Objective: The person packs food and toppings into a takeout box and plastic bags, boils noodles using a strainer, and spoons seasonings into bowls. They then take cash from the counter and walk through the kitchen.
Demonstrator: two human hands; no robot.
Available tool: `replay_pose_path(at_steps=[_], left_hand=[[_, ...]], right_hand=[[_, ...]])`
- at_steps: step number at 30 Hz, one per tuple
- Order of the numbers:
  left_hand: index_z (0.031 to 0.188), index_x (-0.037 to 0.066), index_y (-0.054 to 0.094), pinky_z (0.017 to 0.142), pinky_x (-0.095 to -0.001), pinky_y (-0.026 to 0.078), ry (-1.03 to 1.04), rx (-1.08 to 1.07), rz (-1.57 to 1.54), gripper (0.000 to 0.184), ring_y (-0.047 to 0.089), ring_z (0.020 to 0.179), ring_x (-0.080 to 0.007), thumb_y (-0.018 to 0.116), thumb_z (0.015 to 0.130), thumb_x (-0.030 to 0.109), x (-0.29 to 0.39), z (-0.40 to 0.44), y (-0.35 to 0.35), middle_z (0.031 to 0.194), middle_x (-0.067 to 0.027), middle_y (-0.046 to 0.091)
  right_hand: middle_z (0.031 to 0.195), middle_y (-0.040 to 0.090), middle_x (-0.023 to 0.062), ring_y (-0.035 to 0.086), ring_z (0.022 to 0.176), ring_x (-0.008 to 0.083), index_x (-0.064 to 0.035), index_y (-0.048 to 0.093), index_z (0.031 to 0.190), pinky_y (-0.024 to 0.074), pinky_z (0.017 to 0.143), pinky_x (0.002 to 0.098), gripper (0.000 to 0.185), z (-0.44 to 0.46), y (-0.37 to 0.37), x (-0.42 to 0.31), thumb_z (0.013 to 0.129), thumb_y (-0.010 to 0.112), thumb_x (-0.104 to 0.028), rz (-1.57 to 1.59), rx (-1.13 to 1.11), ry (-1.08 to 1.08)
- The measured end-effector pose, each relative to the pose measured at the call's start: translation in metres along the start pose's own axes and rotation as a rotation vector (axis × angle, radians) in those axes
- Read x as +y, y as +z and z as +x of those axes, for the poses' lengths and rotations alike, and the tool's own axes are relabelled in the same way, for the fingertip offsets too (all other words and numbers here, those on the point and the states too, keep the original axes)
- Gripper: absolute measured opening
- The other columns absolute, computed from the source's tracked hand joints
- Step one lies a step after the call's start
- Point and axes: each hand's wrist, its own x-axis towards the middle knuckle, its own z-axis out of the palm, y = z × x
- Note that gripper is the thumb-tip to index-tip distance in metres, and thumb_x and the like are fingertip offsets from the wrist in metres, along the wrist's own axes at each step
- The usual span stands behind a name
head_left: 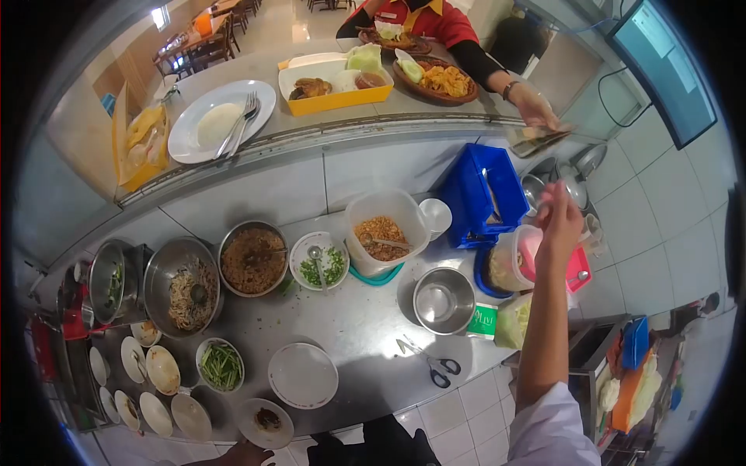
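Note:
My right hand (pixel 558 217) is raised at arm's length above the right end of the counter, fingers drawn together; whatever they may pinch is too small to make out. It is near a blue plastic bin (pixel 474 186) and a clear tub with a pink lid (pixel 517 260). At the bottom edge, my left hand (pixel 247 455) is partly cut off, gripping the near rim of a small white bowl (pixel 252 415) with dark brown sauce inside. An empty white plate (pixel 303 376) lies beside that bowl. Black-handled scissors (pixel 435 366) rest farther right.
Steel bowls of noodles (pixel 186 303) and brown mince (pixel 252 264), chopped scallions (pixel 334 268) and greens (pixel 221 365) stand left. A steel pot (pixel 444 300) sits centrally. Across the pass shelf (pixel 311 140) with plated food, a co-worker's hand (pixel 536 107) holds a flat blurred item.

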Motion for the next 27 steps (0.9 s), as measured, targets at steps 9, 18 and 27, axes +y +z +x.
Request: replay_pose_path(at_steps=[9, 18, 27], left_hand=[[0.107, 0.019, 0.083, 0.104, -0.0629, 0.046, 0.052, -0.012, 0.316, 0.047, 0.065, 0.125, -0.0314, 0.066, 0.089, 0.058, 0.001, 0.004, 0.002, 0.119, -0.0069, 0.076], [0.109, 0.019, 0.083, 0.106, -0.0615, 0.047, 0.034, 0.0, 0.345, 0.048, 0.064, 0.127, -0.0335, 0.066, 0.089, 0.059, 0.0, 0.007, 0.0, 0.119, -0.0075, 0.076], [0.101, 0.017, 0.083, 0.118, -0.0586, 0.039, -0.038, 0.115, 0.319, 0.033, 0.062, 0.127, -0.029, 0.071, 0.088, 0.045, 0.021, 0.011, -0.018, 0.123, -0.0029, 0.074]], right_hand=[[0.08, 0.067, 0.0025, 0.054, 0.06, 0.0055, 0.0014, 0.075, 0.099, 0.0356, 0.05, 0.0227, 0.058, 0.084, -0.003, -0.011, 0.093, 0.082, -0.056, -0.244, 0.065, 0.069], [0.094, 0.079, 0.0072, 0.068, 0.078, 0.011, 0.0062, 0.08, 0.107, 0.0525, 0.072, 0.0282, 0.048, 0.092, -0.002, 0.005, 0.093, 0.086, -0.039, -0.25, 0.086, -0.13], [0.087, 0.072, 0.0035, 0.062, 0.067, 0.0089, 0.001, 0.074, 0.098, 0.0453, 0.057, 0.0265, 0.035, 0.04, 0.009, -0.008, 0.098, 0.083, -0.033, -0.112, -0.022, -0.088]])
